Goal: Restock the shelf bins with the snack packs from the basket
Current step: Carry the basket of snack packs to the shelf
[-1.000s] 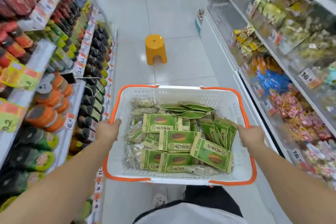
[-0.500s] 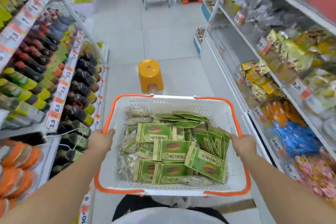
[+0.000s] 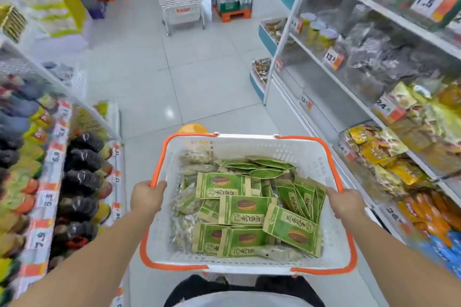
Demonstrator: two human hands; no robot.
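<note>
The right-hand white metal shelving (image 3: 331, 62) slid closer, the walker having advanced up the aisle, so the restocking spot was likely nearing. The white plastic basket with orange rim (image 3: 308, 157) rode low at centre, now hiding most of the far yellow plastic stool (image 3: 192, 128). Left hand (image 3: 147, 198) and right hand (image 3: 345, 203) each gripped a side rim. Green foil snack packs (image 3: 247, 207) lay heaped inside (lettering unreadable). Price tag (image 3: 427, 2) read 1.5.
</note>
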